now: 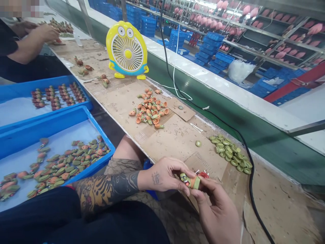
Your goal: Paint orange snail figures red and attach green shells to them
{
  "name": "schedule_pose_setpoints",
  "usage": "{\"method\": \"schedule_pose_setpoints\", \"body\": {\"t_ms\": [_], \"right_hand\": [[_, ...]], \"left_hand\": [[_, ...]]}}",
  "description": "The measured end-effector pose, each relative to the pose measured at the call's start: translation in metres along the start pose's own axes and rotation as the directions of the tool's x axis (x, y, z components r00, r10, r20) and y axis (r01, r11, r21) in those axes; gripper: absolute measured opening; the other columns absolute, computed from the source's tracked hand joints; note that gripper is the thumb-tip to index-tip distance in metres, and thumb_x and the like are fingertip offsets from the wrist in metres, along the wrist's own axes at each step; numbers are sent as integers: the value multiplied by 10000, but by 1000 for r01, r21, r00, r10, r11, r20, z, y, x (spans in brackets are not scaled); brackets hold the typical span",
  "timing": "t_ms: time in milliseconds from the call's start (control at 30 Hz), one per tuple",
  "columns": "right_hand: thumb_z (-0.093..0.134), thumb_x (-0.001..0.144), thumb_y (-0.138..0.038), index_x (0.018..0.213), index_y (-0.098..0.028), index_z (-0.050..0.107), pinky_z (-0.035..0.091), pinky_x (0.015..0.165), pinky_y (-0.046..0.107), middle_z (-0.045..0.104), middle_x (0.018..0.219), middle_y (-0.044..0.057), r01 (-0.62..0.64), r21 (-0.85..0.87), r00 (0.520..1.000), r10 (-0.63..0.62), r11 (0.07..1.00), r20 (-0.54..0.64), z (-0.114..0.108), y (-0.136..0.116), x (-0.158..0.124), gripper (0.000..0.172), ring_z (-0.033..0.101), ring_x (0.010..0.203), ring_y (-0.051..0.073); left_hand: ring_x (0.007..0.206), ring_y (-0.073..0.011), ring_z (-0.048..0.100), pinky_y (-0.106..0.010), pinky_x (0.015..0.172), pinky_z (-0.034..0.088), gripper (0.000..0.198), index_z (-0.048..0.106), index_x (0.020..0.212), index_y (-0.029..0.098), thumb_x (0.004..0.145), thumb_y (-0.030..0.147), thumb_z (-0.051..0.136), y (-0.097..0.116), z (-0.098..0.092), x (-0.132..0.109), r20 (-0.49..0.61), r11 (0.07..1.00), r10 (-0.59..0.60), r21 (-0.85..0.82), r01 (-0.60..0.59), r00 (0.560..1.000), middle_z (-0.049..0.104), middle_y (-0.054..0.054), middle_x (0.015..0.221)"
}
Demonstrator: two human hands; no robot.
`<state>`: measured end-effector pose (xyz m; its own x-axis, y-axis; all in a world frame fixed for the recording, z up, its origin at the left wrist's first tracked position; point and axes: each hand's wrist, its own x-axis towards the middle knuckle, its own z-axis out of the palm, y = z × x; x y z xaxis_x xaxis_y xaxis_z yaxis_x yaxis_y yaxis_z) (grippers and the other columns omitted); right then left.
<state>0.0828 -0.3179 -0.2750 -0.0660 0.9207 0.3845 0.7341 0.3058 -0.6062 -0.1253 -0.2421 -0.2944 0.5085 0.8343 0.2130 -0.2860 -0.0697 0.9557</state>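
Both my hands are together over the table's near edge, closed on one small painted figurine [191, 181] with a green face, round eyes, an orange body and a green end. My left hand [165, 175] pinches it at the face end. At the green end, the thumb and fingers of my right hand [219, 206] grip it. Just behind the fingers lie some small red pieces [203, 174], partly hidden. A pile of green oval pieces [231, 152] is to the right, with a single green oval piece [198, 143] apart from it. Farther off is a heap of hollow orange-and-green pieces [152, 108].
A yellow-and-blue fan [127, 51] stands on the cardboard-covered table [167, 139]. A black cable [243, 139] runs along its right side. Left of me, a blue tray [83, 113] holds many figurines; another tray [45, 81] sits beyond. A co-worker's hands [44, 34] are at far left.
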Motion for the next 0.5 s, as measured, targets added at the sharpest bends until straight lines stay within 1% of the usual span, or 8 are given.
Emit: {"method": "schedule_pose_setpoints", "body": {"t_ms": [133,233,333,400,433,500], "right_hand": [[680,1006,-457,999,-267,717,572,705,231,777,949,10,68,58,995,-72,996,71,-7,-13,9,193,765,856,177],[676,1004,-472,944,-264,722,571,668,242,773,904,17,106,85,990,-114,991,84,-12,-22,13,222,760,805,186],[684,997,-510,943,-261,726,572,644,248,769,857,8,122,102,989,-130,987,75,-13,-26,9,258,750,732,183],[695,992,-524,975,-263,718,566,651,237,760,840,-12,130,86,991,-133,988,20,-10,-27,3,262,737,705,166],[699,990,-531,992,-263,710,565,665,233,757,845,-17,139,61,990,-137,988,-26,-7,-28,0,268,736,716,162],[687,999,-537,1015,-260,694,564,703,233,756,875,-12,170,-12,980,-171,985,-99,-1,-31,-7,277,740,765,163]], "left_hand": [[948,-296,798,-377,912,604,455,872,903,204,574,477,1025,13,-2,-3,34,998,-6,64,4,999,841,-134,961],[954,-307,805,-388,919,606,421,874,892,209,590,463,1021,21,0,-7,41,997,19,80,-22,999,842,-140,945],[1030,-328,793,-400,951,599,439,870,869,209,541,445,1041,25,2,-15,11,997,-17,80,16,1000,842,-140,984],[1040,-317,779,-404,965,589,534,861,916,192,478,419,1065,27,5,-21,-1,996,-89,11,89,996,837,-131,1022],[1026,-298,773,-399,957,587,595,850,972,180,469,409,1070,29,7,-25,14,988,-141,-65,141,990,831,-127,1042],[940,-230,759,-354,890,588,657,808,1071,155,520,404,1061,33,11,-33,51,938,-252,-233,257,966,814,-110,1030]]}}
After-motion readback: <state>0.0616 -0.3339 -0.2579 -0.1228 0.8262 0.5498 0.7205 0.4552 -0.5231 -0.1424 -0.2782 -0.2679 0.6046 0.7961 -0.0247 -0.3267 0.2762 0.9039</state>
